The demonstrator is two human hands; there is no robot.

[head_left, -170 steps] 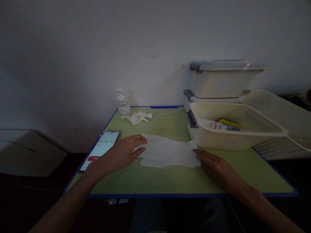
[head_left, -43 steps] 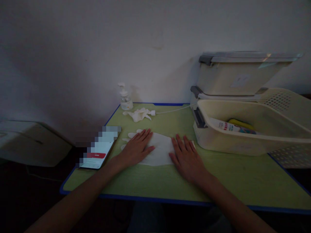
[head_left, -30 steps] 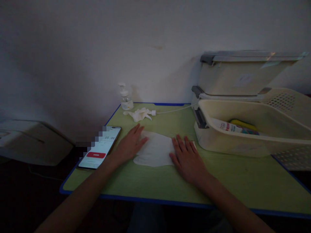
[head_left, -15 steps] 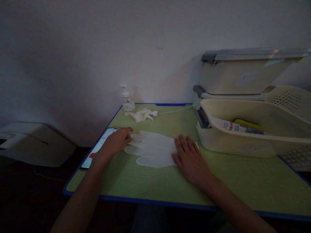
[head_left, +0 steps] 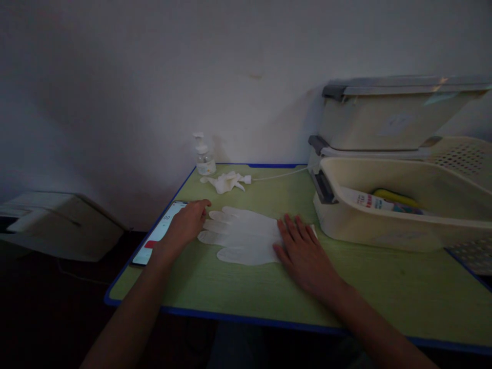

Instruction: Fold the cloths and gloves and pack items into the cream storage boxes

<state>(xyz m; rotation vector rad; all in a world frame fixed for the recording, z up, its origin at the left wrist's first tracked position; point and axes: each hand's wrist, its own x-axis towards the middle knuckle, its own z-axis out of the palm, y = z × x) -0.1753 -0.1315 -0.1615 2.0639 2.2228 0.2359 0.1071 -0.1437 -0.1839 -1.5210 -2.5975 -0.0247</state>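
A white disposable glove (head_left: 246, 236) lies flat on the green tabletop, its fingers pointing left and its cuff to the right. My right hand (head_left: 302, 246) rests palm down over the cuff with fingers stretched and slightly spread, covering part of it. At the glove's fingertips is my left hand (head_left: 190, 220), index finger extended and the other fingers partly curled and hidden. It seems to touch or nearly touch the tips without gripping them. Beneath my left wrist lies a phone (head_left: 154, 238) with a lit screen, partly covered.
A crumpled white glove (head_left: 226, 182) lies toward the back beside a white cable (head_left: 279, 176). Behind stands a pump bottle (head_left: 205, 161). To the right, an open cream bin (head_left: 384, 228) holds a printed packet and something yellow, with a lidded box (head_left: 384, 120) behind it. Blue edging (head_left: 246, 319) borders the table.
The view has shifted slightly, so everything sits a little farther right. Both hands keep nearly the same places on and beside the flat glove.
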